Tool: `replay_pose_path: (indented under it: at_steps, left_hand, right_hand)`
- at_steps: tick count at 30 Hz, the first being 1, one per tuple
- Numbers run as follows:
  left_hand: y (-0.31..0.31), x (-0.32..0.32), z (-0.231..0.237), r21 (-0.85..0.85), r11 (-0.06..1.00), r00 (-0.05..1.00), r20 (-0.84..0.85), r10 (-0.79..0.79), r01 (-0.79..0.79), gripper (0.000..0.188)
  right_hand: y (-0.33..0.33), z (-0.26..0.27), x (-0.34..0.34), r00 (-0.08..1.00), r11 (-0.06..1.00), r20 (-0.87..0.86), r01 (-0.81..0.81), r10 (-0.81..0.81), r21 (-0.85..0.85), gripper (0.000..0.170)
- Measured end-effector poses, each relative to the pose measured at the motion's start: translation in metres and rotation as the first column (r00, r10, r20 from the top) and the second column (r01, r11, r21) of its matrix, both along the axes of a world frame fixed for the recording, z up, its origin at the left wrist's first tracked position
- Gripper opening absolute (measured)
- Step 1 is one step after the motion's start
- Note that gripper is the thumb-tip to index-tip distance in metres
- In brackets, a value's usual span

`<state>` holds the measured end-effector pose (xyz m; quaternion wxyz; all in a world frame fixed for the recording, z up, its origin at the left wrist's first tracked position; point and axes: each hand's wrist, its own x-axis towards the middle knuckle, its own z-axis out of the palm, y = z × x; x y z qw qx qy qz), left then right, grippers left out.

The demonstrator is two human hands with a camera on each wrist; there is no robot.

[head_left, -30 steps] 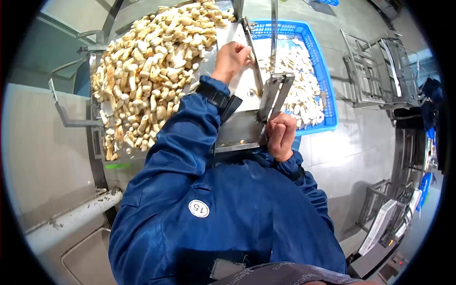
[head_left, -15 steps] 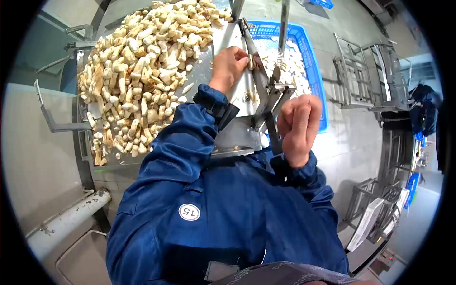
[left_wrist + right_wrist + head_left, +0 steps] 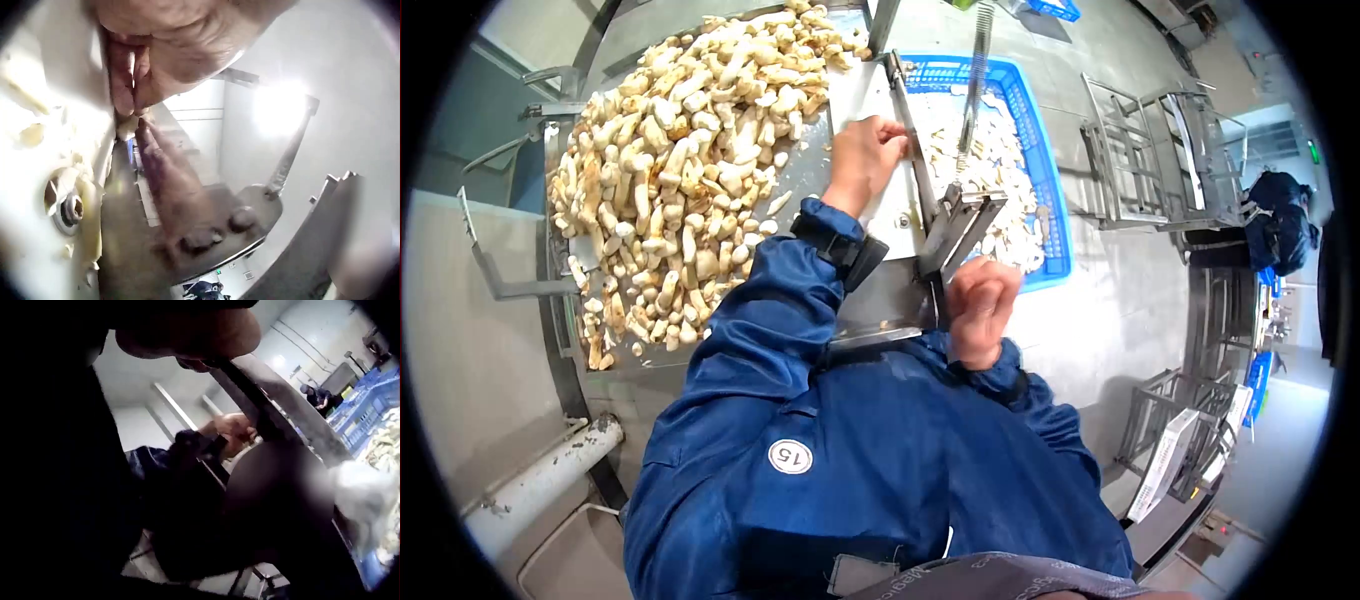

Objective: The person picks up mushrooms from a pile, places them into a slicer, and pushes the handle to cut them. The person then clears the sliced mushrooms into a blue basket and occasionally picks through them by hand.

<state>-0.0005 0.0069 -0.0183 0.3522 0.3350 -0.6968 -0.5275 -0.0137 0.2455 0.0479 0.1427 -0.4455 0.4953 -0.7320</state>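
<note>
My left hand (image 3: 865,160) is over the white board (image 3: 882,215) beside a long metal blade (image 3: 915,140). In the left wrist view its fingertips (image 3: 125,103) pinch a small pale mushroom piece (image 3: 128,128) against the blade's side. Curled fingers of my right hand (image 3: 980,310) grip the lower end of the blade's lever, which they mostly hide; the right wrist view shows this hand (image 3: 187,334) at the top, above the metal bar. Whole mushrooms (image 3: 670,180) lie heaped on the left, and pale slices (image 3: 1000,170) fill a blue basket (image 3: 1052,200) beyond the blade.
A coiled spring (image 3: 975,90) rises above the blade. Metal racks (image 3: 1130,160) stand on the floor at right, with a dark-clothed person (image 3: 1275,225) behind them. A white pipe (image 3: 550,475) runs at lower left.
My right hand rose with the lever, then came back down and nearer the board. My left hand stays beside the blade, its fingers still together.
</note>
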Motion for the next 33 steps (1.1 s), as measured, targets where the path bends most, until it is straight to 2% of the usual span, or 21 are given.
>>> replay_pose_path:
  at_steps: [2, 5, 6, 8, 9, 10, 12, 14, 15, 16, 17, 19, 20, 22, 23, 24, 26, 29, 33]
  left_hand:
    - [0.003, 0.002, 0.008, 0.114, 0.993, 1.0, -0.008, -0.012, 0.013, 0.017]
    - [0.001, 0.0, 0.005, 0.15, 0.988, 0.999, -0.047, -0.013, 0.019, 0.018]
    - [-0.003, 0.003, 0.014, 0.039, 0.993, 0.994, 0.02, -0.11, 0.109, 0.019]
    - [-0.005, -0.004, 0.008, 0.245, 0.958, 0.974, -0.206, -0.098, 0.148, 0.018]
    - [-0.003, -0.003, 0.014, 0.111, 0.987, 0.975, -0.202, -0.088, 0.112, 0.018]
    - [0.009, 0.004, 0.042, 0.21, 0.972, 0.964, -0.26, -0.05, 0.106, 0.02]
    - [0.013, -0.001, 0.051, -0.035, 0.998, 0.981, -0.189, -0.052, 0.046, 0.023]
    - [0.018, 0.013, 0.085, 0.059, 0.983, 0.963, -0.222, -0.155, 0.172, 0.024]
    - [0.009, 0.021, 0.08, -0.142, 0.975, 0.959, -0.201, -0.198, 0.171, 0.024]
    - [0.005, 0.037, 0.089, -0.223, 0.966, 0.99, -0.011, -0.141, 0.135, 0.024]
    - [-0.002, 0.054, 0.093, -0.375, 0.922, 0.978, 0.208, -0.011, 0.09, 0.022]
    - [-0.011, 0.089, 0.103, -0.622, 0.774, 0.811, 0.508, 0.289, 0.114, 0.017]
    - [-0.013, 0.107, 0.108, -0.703, 0.692, 0.684, 0.587, 0.433, 0.166, 0.015]
    - [-0.023, 0.132, 0.095, -0.729, 0.645, 0.521, 0.651, 0.551, 0.229, 0.012]
    - [-0.024, 0.142, 0.088, -0.697, 0.654, 0.424, 0.709, 0.564, 0.295, 0.011]
    - [-0.021, 0.147, 0.088, -0.716, 0.635, 0.439, 0.689, 0.576, 0.29, 0.013]
    - [-0.02, 0.149, 0.087, -0.669, 0.667, 0.386, 0.74, 0.551, 0.329, 0.013]
    - [-0.027, 0.159, 0.077, -0.711, 0.609, 0.477, 0.696, 0.536, 0.353, 0.012]
    - [-0.025, 0.17, 0.085, -0.67, 0.692, 0.579, 0.687, 0.439, 0.269, 0.008]
  right_hand:
    - [0.012, -0.036, 0.003, 0.999, 0.999, -0.03, 0.031, -0.03, 0.024, 0.025]
    - [0.005, -0.027, 0.001, 0.992, 0.999, -0.119, 0.038, -0.035, 0.024, 0.027]
    - [0.005, -0.028, 0.001, 0.99, 0.998, -0.134, 0.05, -0.047, 0.022, 0.027]
    - [0.006, -0.033, -0.003, 0.985, 0.999, -0.167, 0.047, -0.045, 0.009, 0.027]
    - [0.008, -0.036, -0.003, 0.986, 0.997, -0.157, 0.057, -0.049, 0.043, 0.027]
    - [0.006, -0.033, -0.005, 0.975, 0.998, -0.213, 0.064, -0.058, 0.021, 0.028]
    - [0.007, -0.034, -0.001, 0.986, 0.997, -0.158, 0.064, -0.057, 0.038, 0.028]
    - [0.007, -0.035, -0.005, 0.988, 0.999, -0.154, 0.022, -0.016, 0.038, 0.026]
    - [0.007, -0.032, -0.004, 0.988, 0.999, -0.154, 0.012, -0.006, 0.043, 0.026]
    - [0.007, -0.03, -0.004, 0.988, 0.999, -0.154, 0.008, -0.001, 0.047, 0.026]
    - [0.007, -0.032, -0.004, 0.988, 0.999, -0.157, 0.014, -0.008, 0.04, 0.026]
    - [0.007, -0.038, -0.004, 0.987, 0.999, -0.159, 0.016, -0.011, 0.031, 0.026]
    - [0.007, -0.038, -0.004, 0.987, 1.0, -0.164, 0.012, -0.008, 0.02, 0.026]
    - [0.005, -0.037, -0.005, 0.985, 1.0, -0.175, 0.0, -0.001, -0.002, 0.026]
    - [0.006, -0.04, -0.005, 0.99, 1.0, -0.142, -0.021, 0.021, -0.003, 0.026]
    - [0.007, -0.04, -0.007, 0.99, 0.999, -0.134, -0.033, 0.033, 0.002, 0.025]
    - [0.01, -0.038, -0.008, 0.992, 0.999, -0.118, -0.053, 0.054, 0.015, 0.023]
    - [0.008, -0.036, -0.008, 0.985, 0.999, -0.168, -0.035, 0.038, 0.023, 0.025]
    - [0.01, -0.042, -0.009, 0.988, 0.999, -0.153, -0.025, 0.029, 0.024, 0.022]
